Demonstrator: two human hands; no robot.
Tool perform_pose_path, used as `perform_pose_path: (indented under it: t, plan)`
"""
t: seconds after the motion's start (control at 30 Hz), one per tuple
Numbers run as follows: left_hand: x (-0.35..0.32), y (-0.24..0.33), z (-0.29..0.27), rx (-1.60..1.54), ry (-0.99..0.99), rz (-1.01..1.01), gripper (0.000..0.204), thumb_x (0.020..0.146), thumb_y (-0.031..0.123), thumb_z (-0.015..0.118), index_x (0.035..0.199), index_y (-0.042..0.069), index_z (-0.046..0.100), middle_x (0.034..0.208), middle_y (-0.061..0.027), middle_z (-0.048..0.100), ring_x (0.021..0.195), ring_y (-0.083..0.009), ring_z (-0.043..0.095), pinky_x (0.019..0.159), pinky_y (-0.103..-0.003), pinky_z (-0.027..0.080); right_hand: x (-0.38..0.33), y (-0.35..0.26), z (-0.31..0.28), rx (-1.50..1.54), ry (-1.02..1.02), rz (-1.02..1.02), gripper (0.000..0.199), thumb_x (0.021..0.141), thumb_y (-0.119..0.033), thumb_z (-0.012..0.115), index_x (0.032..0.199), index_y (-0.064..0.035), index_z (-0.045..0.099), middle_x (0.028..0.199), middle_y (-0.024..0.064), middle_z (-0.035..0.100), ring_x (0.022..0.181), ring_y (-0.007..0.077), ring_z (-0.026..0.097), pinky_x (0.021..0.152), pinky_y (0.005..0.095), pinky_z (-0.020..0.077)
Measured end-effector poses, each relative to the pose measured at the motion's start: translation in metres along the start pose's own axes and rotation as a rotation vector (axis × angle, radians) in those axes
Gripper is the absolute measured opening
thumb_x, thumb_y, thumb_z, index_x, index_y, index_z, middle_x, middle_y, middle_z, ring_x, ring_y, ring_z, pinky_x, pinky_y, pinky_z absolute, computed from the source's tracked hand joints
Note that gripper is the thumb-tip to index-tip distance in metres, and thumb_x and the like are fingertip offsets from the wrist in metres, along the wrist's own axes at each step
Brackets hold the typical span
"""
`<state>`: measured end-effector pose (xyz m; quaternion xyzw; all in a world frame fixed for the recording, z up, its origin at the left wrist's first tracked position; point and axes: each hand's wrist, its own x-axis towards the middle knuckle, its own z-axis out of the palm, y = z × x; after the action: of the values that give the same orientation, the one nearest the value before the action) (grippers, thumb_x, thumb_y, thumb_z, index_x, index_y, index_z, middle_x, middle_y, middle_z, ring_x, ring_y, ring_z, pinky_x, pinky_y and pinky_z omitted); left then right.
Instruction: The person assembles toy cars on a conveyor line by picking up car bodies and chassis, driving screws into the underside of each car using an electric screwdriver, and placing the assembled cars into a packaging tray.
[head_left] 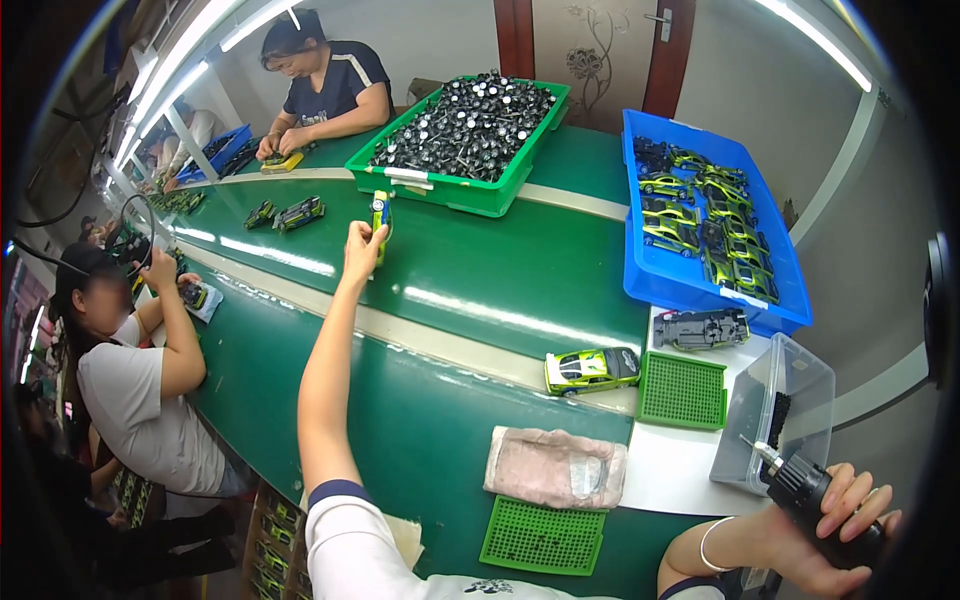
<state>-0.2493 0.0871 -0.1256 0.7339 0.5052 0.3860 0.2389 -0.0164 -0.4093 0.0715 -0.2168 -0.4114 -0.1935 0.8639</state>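
Observation:
My left hand [362,250] reaches far over the green belt, its fingers closed on a yellow-green toy car [381,210] held up on end near the green bin. At the lower right my right hand [852,510] is wrapped round a black electric screwdriver [803,487], its metal bit pointing up and left beside a clear plastic box [740,425]. Another yellow-green toy car [592,371] rests on the belt's pale edge strip. Next to it an upturned toy car [700,328] shows its black underside.
A green bin [500,200] of small black parts stands at the back. To the right, a blue bin [640,270] holds several toy cars. Green perforated trays [683,390] and a pinkish cloth pad [555,465] lie nearer. Co-workers [345,85] sit left and across; more cars [300,213] lie on the belt.

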Motion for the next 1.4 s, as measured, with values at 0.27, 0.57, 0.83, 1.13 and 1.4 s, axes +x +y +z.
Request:
perform_pose_path:
  t: [0.27, 0.57, 0.83, 1.13, 1.4]
  plan:
    - [-0.184, 0.126, -0.019, -1.501, -0.583, -0.374, 0.052, 0.091, 0.043, 0.025, 0.122, 0.003, 0.036, 0.109, -0.0159, 0.051, 0.102, -0.0267, 0.051, 0.086, -0.036, 0.044, -0.005, -0.003, -0.016, 0.136, -0.035, 0.101, 0.046, 0.070, -0.036, 0.063, 0.092, -0.0039, 0.039, 0.066, 0.0005, 0.037, 0.049, 0.0086, 0.038, 0.050, 0.0226, 0.0320]
    - [-0.271, 0.167, -0.015, -1.763, -0.851, -0.479, 0.056, 0.090, 0.045, 0.021, 0.122, 0.002, 0.036, 0.112, -0.0153, 0.049, 0.105, -0.0268, 0.049, 0.092, -0.037, 0.039, -0.028, 0.002, 0.005, 0.249, -0.137, 0.432, 0.067, 0.069, -0.064, 0.054, 0.104, -0.0085, 0.039, 0.067, 0.0032, 0.037, 0.051, 0.0118, 0.038, 0.050, 0.0261, 0.0338]
    - [-0.296, 0.183, -0.013, -1.455, -0.850, -0.318, 0.054, 0.089, 0.046, 0.029, 0.119, 0.003, 0.037, 0.109, -0.0135, 0.051, 0.100, -0.0227, 0.053, 0.082, -0.034, 0.046, -0.068, -0.005, -0.010, 0.198, -0.255, 0.602, 0.083, 0.065, -0.075, 0.042, 0.111, -0.0066, 0.028, 0.066, 0.0081, 0.043, 0.046, 0.0164, 0.046, 0.046, 0.0286, 0.0428]
    - [-0.292, 0.171, 0.001, -0.081, -0.436, 0.934, 0.031, 0.066, 0.020, 0.069, 0.082, 0.008, 0.046, 0.106, -0.0104, 0.050, 0.094, -0.0264, 0.048, 0.093, -0.042, 0.028, -0.118, -0.008, -0.029, 0.169, -0.403, 0.780, 0.075, 0.067, -0.073, 0.042, 0.107, -0.0101, 0.030, 0.062, 0.0051, 0.042, 0.044, 0.0150, 0.046, 0.043, 0.0284, 0.0427]
    - [-0.297, 0.174, 0.009, 0.007, -0.519, 1.090, 0.032, 0.063, 0.024, 0.069, 0.082, 0.011, 0.047, 0.105, -0.0070, 0.050, 0.097, -0.0235, 0.047, 0.094, -0.041, 0.030, -0.144, -0.004, -0.031, 0.150, -0.545, 0.937, 0.076, 0.065, -0.072, 0.045, 0.105, -0.0103, 0.028, 0.061, 0.0067, 0.044, 0.043, 0.0152, 0.046, 0.043, 0.0281, 0.0439]
